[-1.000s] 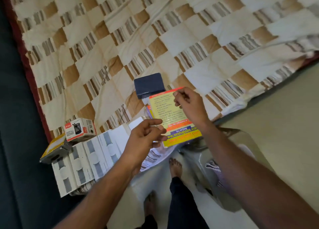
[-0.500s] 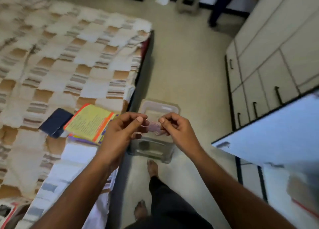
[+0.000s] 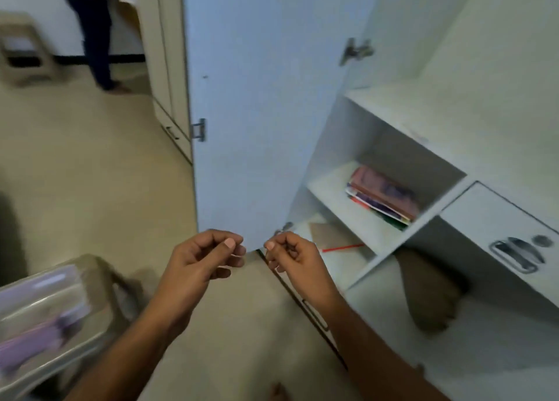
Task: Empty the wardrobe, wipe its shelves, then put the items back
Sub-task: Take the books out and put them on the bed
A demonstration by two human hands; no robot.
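The white wardrobe (image 3: 447, 122) stands open, its door (image 3: 260, 113) swung out; a stack of books (image 3: 382, 196) lies on one shelf (image 3: 348, 201). Before the door's lower edge, left hand (image 3: 208, 257) and right hand (image 3: 290, 254) hover with fingers curled, pinching nothing discernible.

A stack of books (image 3: 382, 198) lies flat on a white wardrobe shelf (image 3: 332, 195), toward its back right corner; on the shelf below (image 3: 341, 261), a red stick-like item (image 3: 343, 247), too blurred to identify; a clear plastic bin (image 3: 45, 313) and a stool (image 3: 22, 52) stand on the beige floor (image 3: 90, 173).
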